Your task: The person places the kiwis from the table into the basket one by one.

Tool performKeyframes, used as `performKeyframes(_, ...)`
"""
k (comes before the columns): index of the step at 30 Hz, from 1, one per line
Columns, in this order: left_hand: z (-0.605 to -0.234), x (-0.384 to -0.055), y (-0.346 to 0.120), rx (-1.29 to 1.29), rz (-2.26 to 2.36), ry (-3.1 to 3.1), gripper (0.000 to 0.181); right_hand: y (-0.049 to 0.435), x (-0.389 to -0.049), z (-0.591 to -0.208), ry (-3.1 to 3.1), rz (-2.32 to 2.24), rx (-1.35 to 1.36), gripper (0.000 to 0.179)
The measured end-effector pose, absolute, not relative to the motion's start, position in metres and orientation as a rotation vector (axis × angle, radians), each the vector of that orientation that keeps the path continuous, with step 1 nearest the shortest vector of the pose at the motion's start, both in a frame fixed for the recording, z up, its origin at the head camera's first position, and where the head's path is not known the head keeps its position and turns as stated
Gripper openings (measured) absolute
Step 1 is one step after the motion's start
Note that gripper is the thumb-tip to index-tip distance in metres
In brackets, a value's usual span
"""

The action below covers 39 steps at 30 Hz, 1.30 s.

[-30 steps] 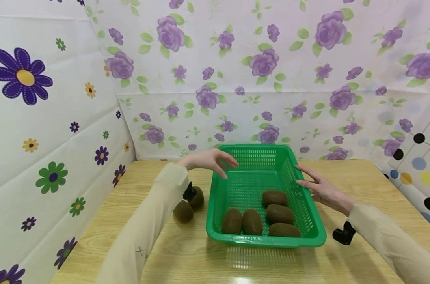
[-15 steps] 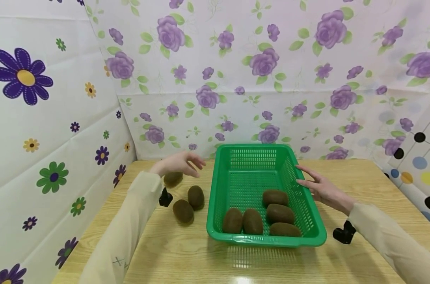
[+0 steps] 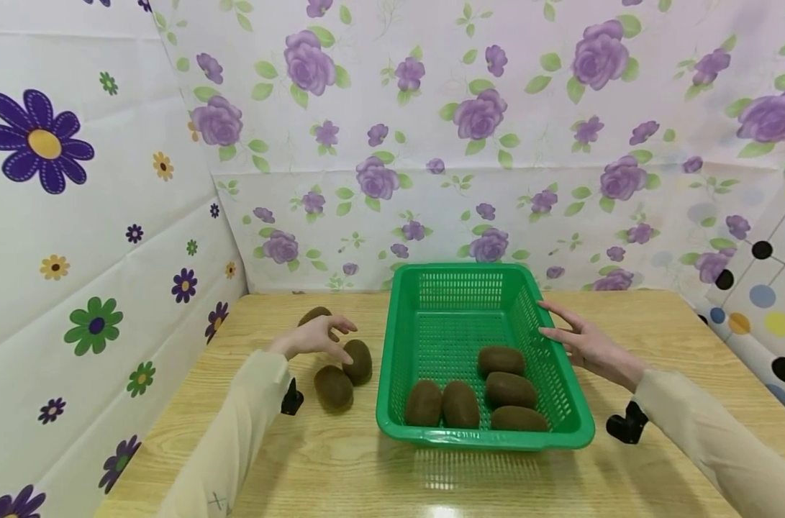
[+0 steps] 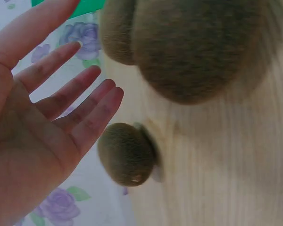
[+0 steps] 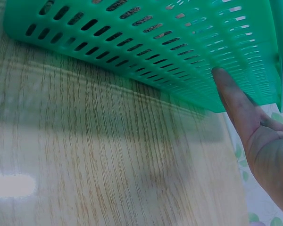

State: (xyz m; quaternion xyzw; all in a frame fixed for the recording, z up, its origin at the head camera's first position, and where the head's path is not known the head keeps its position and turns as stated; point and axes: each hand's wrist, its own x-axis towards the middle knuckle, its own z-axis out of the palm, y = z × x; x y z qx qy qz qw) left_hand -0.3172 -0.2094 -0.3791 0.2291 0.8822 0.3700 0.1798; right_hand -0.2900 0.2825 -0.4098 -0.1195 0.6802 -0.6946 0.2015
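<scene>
Three brown fuzzy kiwifruit lie on the table at the left in the head view: a right one [image 3: 361, 365], a near one [image 3: 333, 389] and a far one [image 3: 313, 314] partly hidden by my left hand [image 3: 309, 338]. That hand hovers over them with fingers spread and relaxed, fingertips beside the right kiwifruit; its palm shows bare in the left wrist view. Several more kiwifruit [image 3: 511, 391] lie in a green plastic basket [image 3: 386, 360]. My right hand [image 3: 593, 350] holds the basket's right rim, one finger [image 5: 233, 94] lying along the outer wall.
A light wooden table [image 3: 340, 467] bears everything. Behind it hangs a white cloth [image 3: 392, 216] with purple roses, and a flowered sheet [image 3: 126, 288] stands along the left. The basket's far half shows its bare mesh floor [image 3: 460, 334].
My left hand has moved left from over the basket, then lowered toward the kiwifruit on the table. The right hand and basket have stayed put.
</scene>
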Motion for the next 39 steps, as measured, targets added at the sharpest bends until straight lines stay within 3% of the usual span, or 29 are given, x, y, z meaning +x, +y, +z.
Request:
performKeyframes(21, -0.411, -0.313, -0.201, 0.692, 1.036, 2.626, 0.069, 0.283, -0.29, -0.411, 1.909, -1.937, -0.345, 0.067)
performKeyframes(39, -0.409, -0.314, -0.197, 0.639, 1.033, 2.701, 0.068, 0.283, -0.291, -0.412, 1.892, -1.951, -0.341, 0.066)
